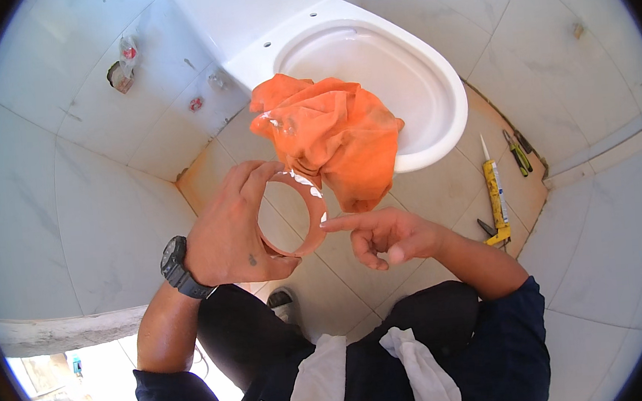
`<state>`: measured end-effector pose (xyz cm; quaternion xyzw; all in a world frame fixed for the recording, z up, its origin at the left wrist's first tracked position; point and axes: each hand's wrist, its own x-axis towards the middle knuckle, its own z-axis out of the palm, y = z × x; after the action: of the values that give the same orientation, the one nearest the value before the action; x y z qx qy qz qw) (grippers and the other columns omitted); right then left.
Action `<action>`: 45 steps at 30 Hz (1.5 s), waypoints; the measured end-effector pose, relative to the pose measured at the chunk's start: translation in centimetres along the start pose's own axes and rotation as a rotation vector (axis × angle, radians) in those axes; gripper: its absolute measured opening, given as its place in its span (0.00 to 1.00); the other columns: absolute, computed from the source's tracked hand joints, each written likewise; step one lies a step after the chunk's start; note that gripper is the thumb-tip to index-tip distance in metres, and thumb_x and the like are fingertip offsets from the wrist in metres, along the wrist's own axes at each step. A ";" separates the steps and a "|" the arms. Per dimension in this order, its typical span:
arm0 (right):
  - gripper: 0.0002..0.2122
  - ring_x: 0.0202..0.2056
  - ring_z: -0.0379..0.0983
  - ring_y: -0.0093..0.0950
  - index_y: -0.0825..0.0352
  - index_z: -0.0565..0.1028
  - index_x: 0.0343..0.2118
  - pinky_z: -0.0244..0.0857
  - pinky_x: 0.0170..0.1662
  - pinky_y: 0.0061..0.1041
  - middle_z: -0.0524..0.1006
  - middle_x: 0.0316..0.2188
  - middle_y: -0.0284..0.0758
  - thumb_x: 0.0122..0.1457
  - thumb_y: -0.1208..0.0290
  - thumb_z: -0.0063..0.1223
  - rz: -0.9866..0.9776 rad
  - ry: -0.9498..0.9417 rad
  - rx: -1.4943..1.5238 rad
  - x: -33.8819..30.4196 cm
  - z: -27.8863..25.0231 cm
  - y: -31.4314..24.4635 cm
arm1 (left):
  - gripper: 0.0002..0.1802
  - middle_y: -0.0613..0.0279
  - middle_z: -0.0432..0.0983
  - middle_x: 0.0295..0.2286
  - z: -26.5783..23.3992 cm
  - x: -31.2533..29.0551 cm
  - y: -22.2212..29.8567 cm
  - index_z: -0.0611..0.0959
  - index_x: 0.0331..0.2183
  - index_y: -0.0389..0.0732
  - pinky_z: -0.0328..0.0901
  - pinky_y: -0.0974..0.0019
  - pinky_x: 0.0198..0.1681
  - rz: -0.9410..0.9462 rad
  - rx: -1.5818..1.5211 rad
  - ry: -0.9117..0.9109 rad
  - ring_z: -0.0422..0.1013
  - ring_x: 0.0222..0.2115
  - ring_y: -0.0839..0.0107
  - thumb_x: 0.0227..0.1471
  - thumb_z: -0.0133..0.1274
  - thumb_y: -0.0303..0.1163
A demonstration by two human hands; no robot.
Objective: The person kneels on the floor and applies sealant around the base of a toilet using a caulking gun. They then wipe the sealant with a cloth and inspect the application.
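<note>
My left hand (221,231), with a black watch (179,268) on the wrist, grips a short orange-brown pipe ring (315,220) by its left side. Through the ring's round opening the floor tiles show. White paste sits in patches along the ring's upper right rim. The index finger of my right hand (399,236) stretches out to the ring's right edge, at a white smear there. Its other fingers are loosely curled and hold nothing. Just beyond both hands an orange cloth (338,127), stained in places, hangs over the near left rim of a white toilet (443,78).
On the floor to the right lie a yellow caulking gun (496,194) and green-handled pliers (517,155). Tiled walls close in on both sides. A hole (119,78) with a plastic-wrapped fitting opens in the left wall. A sandalled foot (282,303) rests on the floor below.
</note>
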<state>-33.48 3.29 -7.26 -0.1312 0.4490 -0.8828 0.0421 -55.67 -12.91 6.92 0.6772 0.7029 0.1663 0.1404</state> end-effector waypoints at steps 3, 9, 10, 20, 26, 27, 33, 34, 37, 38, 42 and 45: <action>0.42 0.25 0.68 0.20 0.66 0.60 0.70 0.65 0.31 0.22 0.71 0.25 0.28 0.57 0.52 0.65 0.000 0.033 -0.497 -0.1 0.6 -0.6 | 0.54 0.40 0.67 0.52 -0.1 0.1 -0.2 0.69 0.57 0.31 0.64 0.52 0.58 0.001 0.018 0.004 0.65 0.55 0.44 0.28 0.72 0.39; 0.33 0.27 0.73 0.31 0.68 0.72 0.60 0.67 0.31 0.32 0.74 0.28 0.34 0.53 0.57 0.66 0.249 0.031 -1.181 -0.7 2.0 -2.9 | 0.52 0.39 0.67 0.52 -0.9 0.0 -0.4 0.69 0.56 0.30 0.64 0.52 0.58 -0.047 0.065 0.047 0.66 0.55 0.44 0.28 0.71 0.39; 0.31 0.27 0.73 0.31 0.68 0.73 0.59 0.67 0.32 0.32 0.74 0.29 0.33 0.53 0.58 0.66 0.077 0.095 -1.298 -0.5 2.3 -3.0 | 0.52 0.39 0.67 0.52 -1.0 0.0 -0.3 0.69 0.56 0.29 0.64 0.52 0.58 -0.068 0.089 0.053 0.66 0.54 0.43 0.29 0.71 0.39; 0.26 0.31 0.69 0.25 0.60 0.78 0.55 0.65 0.32 0.26 0.70 0.28 0.25 0.51 0.59 0.65 -0.343 -0.016 -2.091 2.7 3.8 -2.3 | 0.50 0.39 0.69 0.50 0.3 0.1 0.3 0.70 0.56 0.29 0.65 0.51 0.57 0.001 0.116 -0.025 0.68 0.53 0.42 0.30 0.70 0.38; 0.20 0.35 0.74 0.29 0.56 0.81 0.49 0.68 0.34 0.33 0.75 0.30 0.28 0.52 0.61 0.62 -0.160 -0.145 -1.745 -1.3 0.7 2.5 | 0.53 0.41 0.70 0.51 1.2 -0.1 0.6 0.69 0.58 0.33 0.65 0.52 0.57 -0.016 0.097 -0.080 0.71 0.51 0.44 0.26 0.71 0.32; 0.19 0.36 0.76 0.31 0.56 0.82 0.48 0.69 0.35 0.34 0.77 0.30 0.29 0.52 0.61 0.62 -0.198 -0.125 -1.638 -2.4 -0.5 4.2 | 0.54 0.43 0.71 0.50 0.9 -0.3 0.4 0.69 0.58 0.33 0.64 0.53 0.58 -0.005 0.140 -0.067 0.71 0.52 0.47 0.25 0.71 0.31; 0.27 0.40 0.81 0.39 0.66 0.81 0.49 0.73 0.44 0.35 0.84 0.35 0.43 0.48 0.56 0.69 0.518 0.447 -1.065 -11.2 -14.6 15.9 | 0.61 0.45 0.70 0.54 -0.8 -4.2 -4.1 0.65 0.64 0.34 0.61 0.51 0.62 -0.253 0.039 0.004 0.68 0.57 0.53 0.28 0.70 0.45; 0.28 0.39 0.81 0.38 0.69 0.80 0.51 0.73 0.44 0.34 0.84 0.34 0.44 0.48 0.57 0.69 0.612 0.610 -0.987 -12.7 -16.9 17.5 | 0.63 0.45 0.69 0.55 -1.2 -4.7 -5.1 0.64 0.65 0.35 0.61 0.51 0.62 -0.270 0.117 0.005 0.67 0.58 0.54 0.29 0.70 0.49; 0.30 0.40 0.80 0.36 0.71 0.76 0.56 0.73 0.44 0.32 0.83 0.39 0.45 0.49 0.62 0.69 0.398 1.015 -0.946 -15.5 -22.8 20.3 | 0.70 0.43 0.68 0.58 -1.8 -6.2 -7.1 0.61 0.67 0.36 0.59 0.48 0.64 -0.341 0.149 0.015 0.66 0.60 0.52 0.32 0.67 0.69; 0.32 0.40 0.80 0.37 0.71 0.74 0.58 0.73 0.44 0.32 0.82 0.39 0.45 0.50 0.62 0.69 0.388 1.107 -0.992 -16.1 -24.3 20.5 | 0.73 0.43 0.67 0.59 -1.8 -6.5 -7.5 0.61 0.67 0.35 0.59 0.48 0.64 -0.348 0.190 0.030 0.65 0.60 0.51 0.31 0.68 0.72; 0.38 0.39 0.80 0.39 0.70 0.69 0.63 0.73 0.44 0.32 0.82 0.38 0.46 0.49 0.61 0.69 0.263 1.138 -0.946 -16.3 -29.0 18.4 | 0.75 0.44 0.68 0.59 -1.8 -6.7 -8.0 0.61 0.68 0.37 0.60 0.47 0.63 -0.423 0.190 -0.005 0.66 0.60 0.52 0.29 0.67 0.76; 0.41 0.42 0.80 0.42 0.69 0.68 0.65 0.73 0.47 0.34 0.82 0.40 0.48 0.46 0.61 0.69 0.295 1.118 -0.952 -14.6 -31.7 16.1 | 0.75 0.45 0.68 0.58 -1.5 -6.7 -7.8 0.61 0.68 0.38 0.61 0.47 0.62 -0.439 0.127 -0.002 0.68 0.58 0.52 0.29 0.66 0.77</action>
<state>-28.66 21.36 -40.86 0.3947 0.7498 -0.5133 -0.1358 -63.12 -19.86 4.78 0.5156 0.8424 0.0864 0.1308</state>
